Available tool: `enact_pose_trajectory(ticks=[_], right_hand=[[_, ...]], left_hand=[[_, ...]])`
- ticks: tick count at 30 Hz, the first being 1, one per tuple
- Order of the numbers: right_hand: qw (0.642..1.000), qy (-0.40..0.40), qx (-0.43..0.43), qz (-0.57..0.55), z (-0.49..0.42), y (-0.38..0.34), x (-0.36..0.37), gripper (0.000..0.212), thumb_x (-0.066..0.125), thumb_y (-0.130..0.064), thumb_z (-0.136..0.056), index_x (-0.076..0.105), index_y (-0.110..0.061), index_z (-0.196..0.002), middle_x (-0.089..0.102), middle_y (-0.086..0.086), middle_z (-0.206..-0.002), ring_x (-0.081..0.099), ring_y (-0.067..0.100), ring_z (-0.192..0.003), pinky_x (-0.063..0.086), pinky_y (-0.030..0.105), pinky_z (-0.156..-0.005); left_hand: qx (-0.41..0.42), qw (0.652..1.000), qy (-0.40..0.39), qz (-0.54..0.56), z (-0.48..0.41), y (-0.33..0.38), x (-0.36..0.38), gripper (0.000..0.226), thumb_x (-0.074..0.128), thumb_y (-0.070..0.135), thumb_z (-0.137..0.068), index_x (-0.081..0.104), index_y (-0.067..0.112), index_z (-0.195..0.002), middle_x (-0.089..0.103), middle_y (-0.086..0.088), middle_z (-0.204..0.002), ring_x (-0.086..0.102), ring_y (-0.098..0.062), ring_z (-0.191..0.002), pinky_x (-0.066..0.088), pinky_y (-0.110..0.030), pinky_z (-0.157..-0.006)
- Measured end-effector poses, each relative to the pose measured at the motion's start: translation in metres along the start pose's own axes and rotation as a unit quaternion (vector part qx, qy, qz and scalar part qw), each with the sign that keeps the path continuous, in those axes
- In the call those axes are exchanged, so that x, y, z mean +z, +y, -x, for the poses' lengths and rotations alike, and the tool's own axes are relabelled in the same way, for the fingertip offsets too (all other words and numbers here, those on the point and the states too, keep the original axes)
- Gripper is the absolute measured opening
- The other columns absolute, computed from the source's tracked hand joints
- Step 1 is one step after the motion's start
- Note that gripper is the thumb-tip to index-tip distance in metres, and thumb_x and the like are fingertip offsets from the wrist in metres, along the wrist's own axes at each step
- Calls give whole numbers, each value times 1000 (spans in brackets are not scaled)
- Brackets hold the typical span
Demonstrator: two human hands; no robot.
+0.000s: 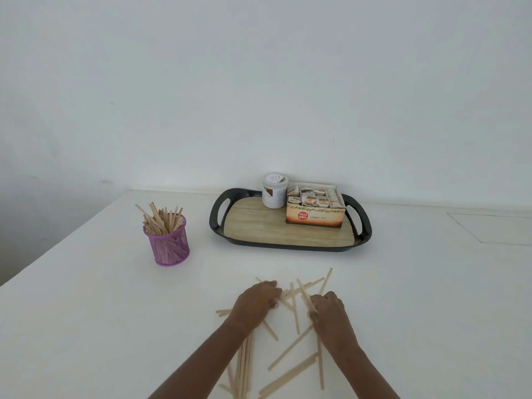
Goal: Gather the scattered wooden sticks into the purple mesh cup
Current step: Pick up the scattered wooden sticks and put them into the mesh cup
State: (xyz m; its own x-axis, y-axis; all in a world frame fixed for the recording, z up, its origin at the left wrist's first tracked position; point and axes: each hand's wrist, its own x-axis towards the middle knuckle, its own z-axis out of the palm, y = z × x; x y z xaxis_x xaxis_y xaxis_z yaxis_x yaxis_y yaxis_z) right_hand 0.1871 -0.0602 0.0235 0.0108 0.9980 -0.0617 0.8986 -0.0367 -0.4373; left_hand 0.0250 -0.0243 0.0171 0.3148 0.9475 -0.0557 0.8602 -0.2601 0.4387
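1. Wooden sticks (295,309) lie flat on the tabletop (115,312), crossing at many angles, between and beneath both hands.
2. Left hand (256,300): fingers curled, pinching stick ends at the pile's left edge. Right hand (328,309): fingers curled round sticks at its right edge.
3. Purple mesh cup (168,243) stands upright, partly filled, well apart, ahead and left of the hands.
4. Judgement: the left hand is nearer the cup. Gathered sticks need turning upright, long axis vertical, to enter.

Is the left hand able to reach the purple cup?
Probably yes: only bare table lies between the left hand and the purple cup, and the tray sits aside.
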Motion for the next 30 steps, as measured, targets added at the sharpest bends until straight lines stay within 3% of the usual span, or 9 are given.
enact_pose_trajectory(ticks=[4, 7, 11, 16, 20, 25, 28, 30], right_hand=[[999, 21, 17, -28, -8, -4, -2, 38, 48, -23, -94, 44, -10, -130, 43, 9, -128, 41, 20, -120, 39, 25, -98], [998, 20, 53, 4, -14, -7, -3, 48, 51, -39, -91, 44, -6, -125, 42, 11, -126, 39, 23, -119, 42, 27, -96], [994, 3, 93, 62, -25, -17, -1, 54, 57, -45, -86, 48, -4, -120, 43, 12, -122, 41, 23, -118, 44, 27, -95], [993, 7, 79, 82, -33, -26, 4, 32, 50, -27, -94, 49, -9, -120, 47, 11, -124, 45, 21, -117, 41, 22, -94], [991, 17, 70, 110, -31, -27, 7, 27, 38, -6, -95, 47, -10, -120, 50, 11, -123, 49, 22, -116, 43, 22, -91], [992, 16, 77, 100, -30, -31, 6, 32, 33, 5, -91, 47, -11, -114, 52, 13, -119, 51, 24, -112, 44, 24, -88], [994, 17, 71, 84, -29, -34, 5, 24, 34, 3, -91, 44, -16, -103, 52, 12, -119, 51, 24, -111, 43, 24, -88], [995, 24, 66, 73, -29, -33, 3, 23, 36, 0, -92, 37, -17, -78, 54, 10, -112, 53, 23, -105, 42, 24, -88]], left_hand=[[4, 993, 6, -118, -2, -18, -8, 55, 46, 40, -93, 34, 16, -140, 29, -2, -151, 15, -18, -144, 18, -31, -116], [-24, 990, -1, -139, 0, -23, -13, 65, 52, 51, -85, 38, 12, -135, 39, -7, -140, 34, -21, -132, 27, -31, -109], [-23, 993, 5, -118, -1, -16, -18, 49, 59, 38, -85, 52, 8, -123, 49, -7, -124, 50, -21, -111, 42, -30, -93], [-20, 989, 13, -149, -5, -1, -16, 18, 46, 6, -92, 57, 2, -106, 55, -13, -115, 54, -25, -106, 46, -32, -84], [-5, 983, 7, -186, -6, 3, -11, 27, 39, -11, -89, 54, 2, -106, 54, -16, -115, 54, -28, -105, 47, -33, -84], [-6, 980, -3, -199, -5, 7, -11, 33, 46, -17, -83, 52, 1, -110, 52, -18, -117, 55, -29, -107, 49, -35, -86], [-13, 982, 4, -186, -4, 8, -10, 34, 47, -15, -85, 48, 2, -115, 52, -19, -119, 54, -28, -109, 49, -34, -87], [-23, 987, 13, -161, -6, 7, -10, 35, 46, -14, -85, 45, 3, -117, 53, -18, -119, 54, -27, -110, 49, -33, -88]])
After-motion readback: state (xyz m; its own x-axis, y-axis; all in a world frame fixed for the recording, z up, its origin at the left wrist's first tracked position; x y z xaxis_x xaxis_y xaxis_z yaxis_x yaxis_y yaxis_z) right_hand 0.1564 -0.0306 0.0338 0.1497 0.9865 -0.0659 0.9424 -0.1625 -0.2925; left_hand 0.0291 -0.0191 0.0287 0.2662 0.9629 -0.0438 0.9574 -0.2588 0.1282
